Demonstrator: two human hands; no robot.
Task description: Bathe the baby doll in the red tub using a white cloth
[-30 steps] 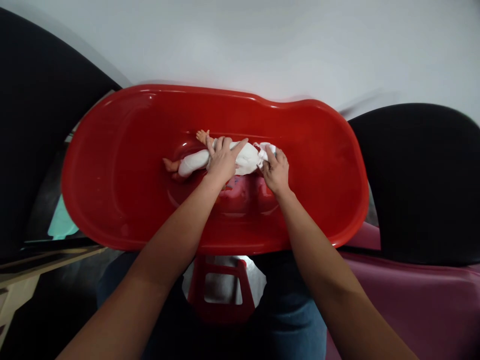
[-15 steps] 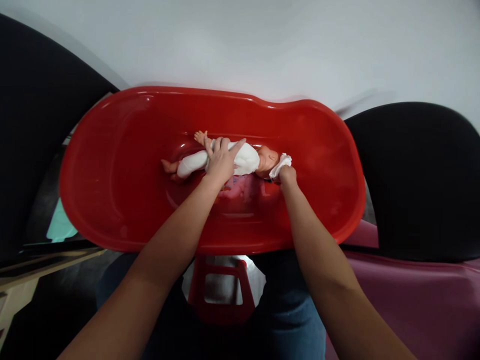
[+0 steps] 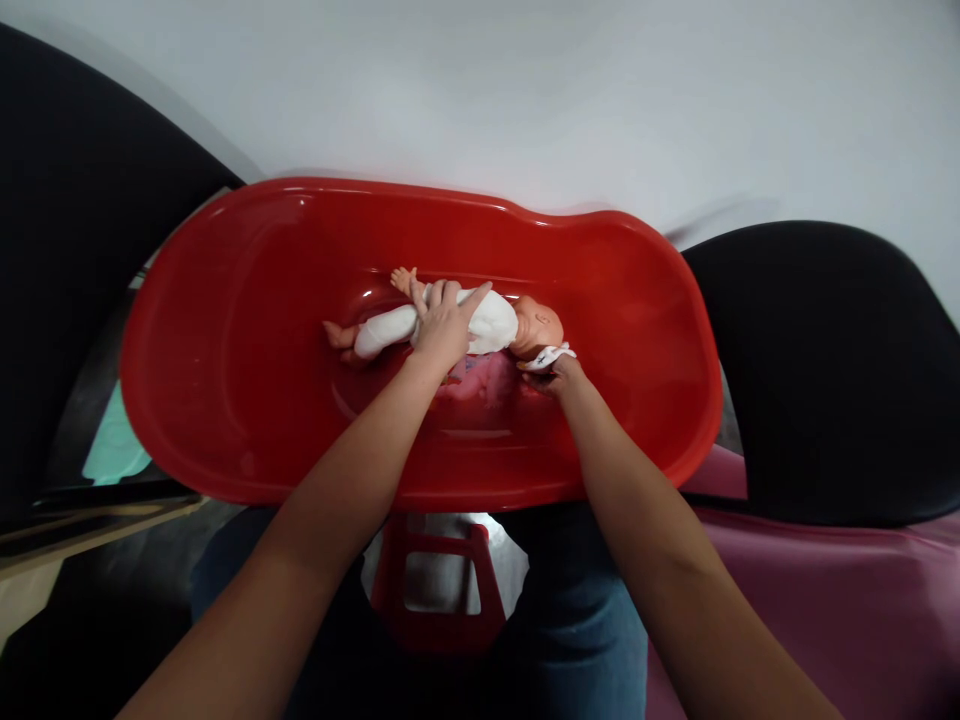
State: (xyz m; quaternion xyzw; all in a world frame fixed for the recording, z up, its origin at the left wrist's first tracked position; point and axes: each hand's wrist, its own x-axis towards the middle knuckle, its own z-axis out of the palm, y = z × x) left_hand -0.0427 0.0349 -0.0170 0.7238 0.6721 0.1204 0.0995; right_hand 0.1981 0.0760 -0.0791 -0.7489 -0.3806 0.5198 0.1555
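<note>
A baby doll (image 3: 493, 322) in a white bodysuit lies on its side in a red baby bathtub (image 3: 247, 370), its head to the right and bare feet to the left. My left hand (image 3: 445, 325) rests over its torso, fingers spread and curved around the body, holding it. A small white cloth (image 3: 550, 355) with a dark print is gripped in my right hand (image 3: 553, 377), close by the near side of the doll's head. My right fingers are partly hidden under the cloth. A pink printed picture (image 3: 476, 380) shows on the tub floor beside the doll.
Black chair backs flank the tub, one at left (image 3: 60, 250) and one at right (image 3: 832, 370). A white wall (image 3: 480, 90) stands behind. In front, between my knees, is a red stool (image 3: 442, 625). A pink covered surface (image 3: 810, 600) lies at lower right.
My right hand has drawn the cloth off the top of the doll's head, toward me and slightly left, uncovering the head. My left hand stays on the doll's torso.
</note>
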